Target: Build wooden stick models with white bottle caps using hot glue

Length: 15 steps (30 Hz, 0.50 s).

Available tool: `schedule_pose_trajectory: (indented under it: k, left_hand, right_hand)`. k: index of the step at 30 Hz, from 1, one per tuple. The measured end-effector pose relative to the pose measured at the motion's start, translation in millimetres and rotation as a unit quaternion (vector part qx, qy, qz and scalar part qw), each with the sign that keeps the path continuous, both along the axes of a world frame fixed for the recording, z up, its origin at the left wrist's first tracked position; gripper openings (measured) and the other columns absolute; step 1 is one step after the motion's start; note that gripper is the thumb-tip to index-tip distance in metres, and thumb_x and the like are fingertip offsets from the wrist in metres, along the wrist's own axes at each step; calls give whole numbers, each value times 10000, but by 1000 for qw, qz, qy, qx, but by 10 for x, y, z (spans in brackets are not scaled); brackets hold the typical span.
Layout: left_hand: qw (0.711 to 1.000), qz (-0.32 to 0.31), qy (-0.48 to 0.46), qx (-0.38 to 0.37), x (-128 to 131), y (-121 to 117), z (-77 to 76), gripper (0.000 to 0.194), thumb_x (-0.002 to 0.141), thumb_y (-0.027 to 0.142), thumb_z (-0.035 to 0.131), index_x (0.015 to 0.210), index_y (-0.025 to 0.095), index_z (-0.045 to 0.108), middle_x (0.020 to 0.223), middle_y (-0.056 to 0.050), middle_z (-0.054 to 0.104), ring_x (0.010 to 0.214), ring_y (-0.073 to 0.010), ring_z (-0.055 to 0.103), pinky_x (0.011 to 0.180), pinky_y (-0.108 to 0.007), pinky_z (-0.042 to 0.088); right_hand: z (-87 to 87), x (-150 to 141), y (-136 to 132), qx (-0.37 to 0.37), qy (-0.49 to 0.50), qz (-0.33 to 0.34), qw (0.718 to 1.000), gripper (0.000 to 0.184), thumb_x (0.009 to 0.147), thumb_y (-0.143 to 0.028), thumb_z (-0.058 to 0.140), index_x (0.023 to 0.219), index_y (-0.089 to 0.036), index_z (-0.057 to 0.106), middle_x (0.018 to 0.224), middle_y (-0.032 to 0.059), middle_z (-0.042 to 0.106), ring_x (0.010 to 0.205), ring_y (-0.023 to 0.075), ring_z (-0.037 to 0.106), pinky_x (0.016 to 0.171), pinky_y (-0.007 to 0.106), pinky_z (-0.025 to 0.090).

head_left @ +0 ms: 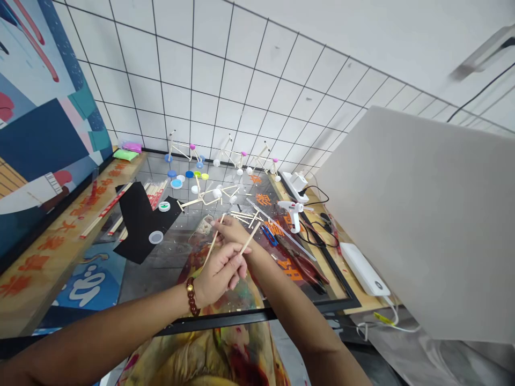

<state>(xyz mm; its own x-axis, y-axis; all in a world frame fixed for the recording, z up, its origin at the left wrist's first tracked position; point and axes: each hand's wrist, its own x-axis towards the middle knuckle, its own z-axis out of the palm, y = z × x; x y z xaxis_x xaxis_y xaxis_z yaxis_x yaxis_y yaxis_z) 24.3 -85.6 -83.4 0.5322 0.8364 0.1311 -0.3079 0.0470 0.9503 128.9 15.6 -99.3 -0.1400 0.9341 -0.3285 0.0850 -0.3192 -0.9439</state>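
Observation:
My left hand (221, 272), with a beaded bracelet (192, 297) on its wrist, is closed on a thin wooden stick (251, 237) that slants up to the right. Just beyond it, my right hand (232, 230) pinches another wooden stick (212, 244), whose lower end points toward me. The forearms converge, and the left fingers overlap the right wrist. A small frame of glued sticks with white bottle caps (207, 197) lies past my hands. Short cut sticks (243, 216) are scattered close to the right hand.
Several stick models (229, 155) stand along the tiled wall. Coloured caps (176, 183), black card (139, 220) and bundled sticks (155, 192) lie left. On the right are a glue gun (295, 214), a glue stick (281, 229), red-handled pliers (308, 268), cables and a power bank (364, 268).

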Motion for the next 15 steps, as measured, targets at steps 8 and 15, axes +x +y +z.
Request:
schedule_pose_trajectory:
  k: [8, 15]
  left_hand:
    - [992, 124, 3, 18, -18, 145, -32, 386, 964, 507, 501, 1106, 155, 578, 700, 22, 582, 420, -32, 398, 419, -176, 276]
    - [985, 110, -68, -117, -9, 291, -25, 399, 818, 527, 686, 923, 149, 611, 662, 12, 594, 421, -57, 448, 366, -161, 277]
  right_hand:
    - [3, -218, 104, -3, -8, 69, 998, 309, 783, -429, 781, 784, -182, 594, 621, -12, 658, 595, 141, 646, 579, 256, 548]
    - [247, 351, -438, 142, -96, 15, 985, 225, 840, -389, 649, 944, -189, 656, 829, 21, 713, 757, 166, 669, 704, 286, 547]
